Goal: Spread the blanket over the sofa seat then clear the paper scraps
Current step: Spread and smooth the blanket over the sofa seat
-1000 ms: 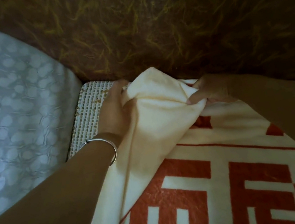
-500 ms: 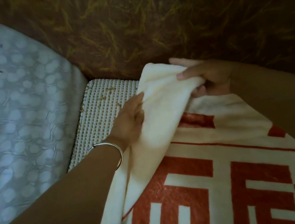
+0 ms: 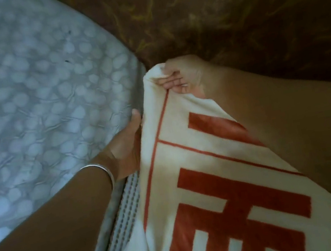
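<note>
A cream blanket [image 3: 191, 165] with a red line border and red block pattern covers the sofa seat from the centre to the lower right. My right hand [image 3: 182, 76] is shut on its far left corner, up against the sofa back. My left hand [image 3: 126, 145], with a silver bangle on the wrist, grips the blanket's left edge lower down, fingers under the cloth. A narrow strip of the seat's white woven mat [image 3: 128, 210] shows beside that edge. No paper scraps are visible now.
The dark brown sofa back [image 3: 228, 11] with yellow streaks fills the top. A pale blue-grey cushion or armrest [image 3: 31, 99] with a pebble pattern bulges at the left, close against the blanket's edge.
The folded corner has been opened out and pulled left to the cushion, covering the woven mat and its scraps. The right hand carried the corner leftward; the left hand slid down the edge.
</note>
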The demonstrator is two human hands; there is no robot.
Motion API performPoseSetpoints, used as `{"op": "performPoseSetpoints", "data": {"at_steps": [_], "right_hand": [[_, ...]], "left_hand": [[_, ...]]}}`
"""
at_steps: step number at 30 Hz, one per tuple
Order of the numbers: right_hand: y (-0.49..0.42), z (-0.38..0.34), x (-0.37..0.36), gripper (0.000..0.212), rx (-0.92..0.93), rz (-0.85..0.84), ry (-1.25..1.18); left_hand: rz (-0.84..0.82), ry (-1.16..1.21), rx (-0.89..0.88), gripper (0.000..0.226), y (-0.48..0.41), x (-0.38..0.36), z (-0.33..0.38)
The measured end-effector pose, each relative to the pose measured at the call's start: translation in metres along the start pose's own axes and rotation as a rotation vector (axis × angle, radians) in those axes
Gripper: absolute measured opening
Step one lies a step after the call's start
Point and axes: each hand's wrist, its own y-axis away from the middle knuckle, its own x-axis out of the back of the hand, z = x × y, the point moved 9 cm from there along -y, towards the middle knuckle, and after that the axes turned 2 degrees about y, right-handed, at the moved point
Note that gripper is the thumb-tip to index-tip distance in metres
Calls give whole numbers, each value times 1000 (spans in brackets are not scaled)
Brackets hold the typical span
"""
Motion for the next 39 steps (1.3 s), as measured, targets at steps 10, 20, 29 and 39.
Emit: {"op": "performPoseSetpoints", "data": {"at_steps": [10,20,29,39], "right_hand": [[-35,7,-14,36,151,208,321],[-21,9,-58,68,334,99,1291],[37,5,-134,39,614,-7,1820],[133,87,-186,36,582,-600,1974]], "left_hand": [[452,-510,-368,20,1,40,32],[220,-466,-45,46,19,47,-15],[173,-355,114,20,70,61,-63],[393,-887,233,59,169,89,-143]]}}
